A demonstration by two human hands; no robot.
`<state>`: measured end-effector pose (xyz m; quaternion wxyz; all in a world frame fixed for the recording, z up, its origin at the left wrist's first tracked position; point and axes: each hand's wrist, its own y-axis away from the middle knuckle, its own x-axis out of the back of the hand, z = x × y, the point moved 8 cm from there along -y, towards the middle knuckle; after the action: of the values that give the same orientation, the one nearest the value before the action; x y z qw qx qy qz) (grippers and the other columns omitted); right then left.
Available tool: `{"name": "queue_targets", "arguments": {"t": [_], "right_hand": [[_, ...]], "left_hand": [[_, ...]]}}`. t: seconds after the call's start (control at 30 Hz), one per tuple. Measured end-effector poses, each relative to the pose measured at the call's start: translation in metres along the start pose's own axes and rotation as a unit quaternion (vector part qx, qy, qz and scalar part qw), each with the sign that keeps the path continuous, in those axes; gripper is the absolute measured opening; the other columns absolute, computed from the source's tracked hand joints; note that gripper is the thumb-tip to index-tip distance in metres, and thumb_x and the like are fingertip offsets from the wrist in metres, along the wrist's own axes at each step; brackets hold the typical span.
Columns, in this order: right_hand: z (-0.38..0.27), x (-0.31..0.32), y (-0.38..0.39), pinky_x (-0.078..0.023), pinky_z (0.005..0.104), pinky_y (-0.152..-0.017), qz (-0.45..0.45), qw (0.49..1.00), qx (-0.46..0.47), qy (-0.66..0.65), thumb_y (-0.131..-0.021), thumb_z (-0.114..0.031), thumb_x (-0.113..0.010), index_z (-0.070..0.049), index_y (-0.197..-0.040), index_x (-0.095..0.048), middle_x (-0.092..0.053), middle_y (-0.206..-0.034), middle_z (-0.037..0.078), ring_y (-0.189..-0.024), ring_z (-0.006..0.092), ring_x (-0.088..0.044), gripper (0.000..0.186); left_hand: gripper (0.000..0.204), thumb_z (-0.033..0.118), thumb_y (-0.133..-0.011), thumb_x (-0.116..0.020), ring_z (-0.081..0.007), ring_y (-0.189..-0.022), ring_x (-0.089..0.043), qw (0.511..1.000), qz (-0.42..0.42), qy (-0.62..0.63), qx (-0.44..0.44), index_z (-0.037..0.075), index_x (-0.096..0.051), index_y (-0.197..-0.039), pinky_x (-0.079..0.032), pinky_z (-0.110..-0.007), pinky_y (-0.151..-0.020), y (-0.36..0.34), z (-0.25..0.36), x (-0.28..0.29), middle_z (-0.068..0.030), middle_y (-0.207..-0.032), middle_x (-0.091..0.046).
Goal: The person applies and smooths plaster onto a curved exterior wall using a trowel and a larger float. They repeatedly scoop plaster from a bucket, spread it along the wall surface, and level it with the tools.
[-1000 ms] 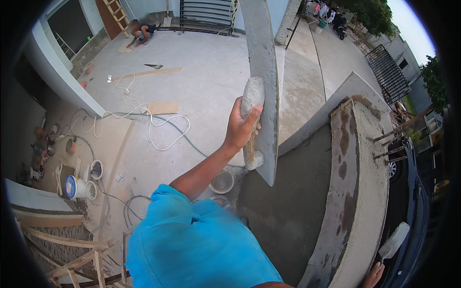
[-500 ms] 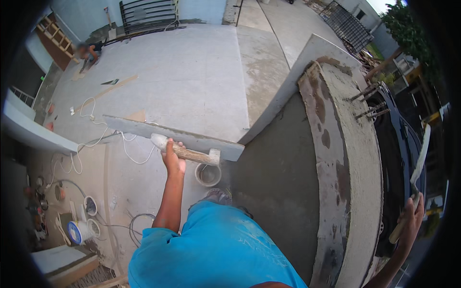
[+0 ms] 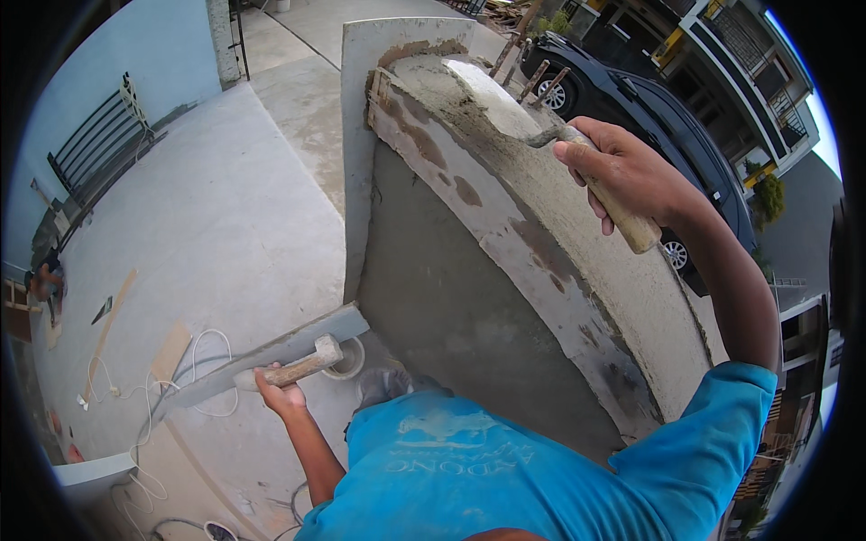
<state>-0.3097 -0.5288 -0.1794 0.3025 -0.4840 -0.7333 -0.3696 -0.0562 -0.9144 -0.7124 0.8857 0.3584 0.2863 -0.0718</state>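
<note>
My left hand is closed around the wooden handle of a long grey plastering float, held low in front of me. In my right hand is the wooden handle of a trowel. The trowel's pale blade lies at the far end of the rough cement top of a low wall; whether it presses into the cement I cannot tell. A stained board runs along the wall's near edge, above a smooth dark grey plastered face. An upright flat slab stands at the wall's far end.
A bucket stands on the floor beside the float. Rusty rebar stubs stick up beyond the wall, near a dark car. White cables cross the floor at left. Another person crouches far left.
My right hand has swung the trowel from the far right, outside the wall, over onto its top. The view has turned right. My left hand still grips the float, now tilted the other way.
</note>
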Motion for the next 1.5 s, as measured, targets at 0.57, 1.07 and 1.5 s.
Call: {"name": "queue_targets", "arguments": {"t": [0.57,1.07,1.5], "right_hand": [[0.031,-0.016,0.007,-0.051,0.0283,-0.049,-0.064,0.991,0.019,0.117,-0.105,-0.035,-0.048,-0.004,-0.111,-0.05,-0.053,-0.073,0.004,-0.05,0.0114,-0.057,0.031],[0.062,-0.027,0.128,-0.046,0.0263,-0.053,-0.015,0.951,-0.057,-0.304,-0.093,-0.014,-0.065,-0.005,-0.14,-0.047,-0.057,-0.087,0.003,-0.058,0.0111,-0.051,0.052],[0.112,-0.176,0.16,-0.056,0.0363,-0.056,0.106,0.983,0.068,-0.135,-0.089,-0.023,-0.074,-0.006,-0.137,-0.036,-0.061,-0.107,0.026,-0.066,0.0227,-0.064,0.063]], "left_hand": [[0.05,0.024,-0.095,-0.065,-0.0217,-0.1,-0.053,0.995,-0.081,-0.049,-0.032,0.007,-0.043,-0.137,-0.048,-0.038,-0.09,0.029,0.012,-0.054,-0.0086,-0.115,-0.052],[0.04,0.018,-0.092,-0.068,-0.0237,-0.093,-0.061,0.999,-0.003,0.024,-0.021,0.011,-0.044,-0.123,-0.052,-0.041,-0.084,0.038,0.0,-0.039,-0.0072,-0.107,-0.052],[0.044,0.02,-0.087,-0.07,-0.0297,-0.1,-0.065,0.979,0.078,0.019,0.186,0.012,-0.046,-0.123,-0.048,-0.053,-0.09,0.04,-0.073,-0.009,-0.0113,-0.118,-0.055]]}}
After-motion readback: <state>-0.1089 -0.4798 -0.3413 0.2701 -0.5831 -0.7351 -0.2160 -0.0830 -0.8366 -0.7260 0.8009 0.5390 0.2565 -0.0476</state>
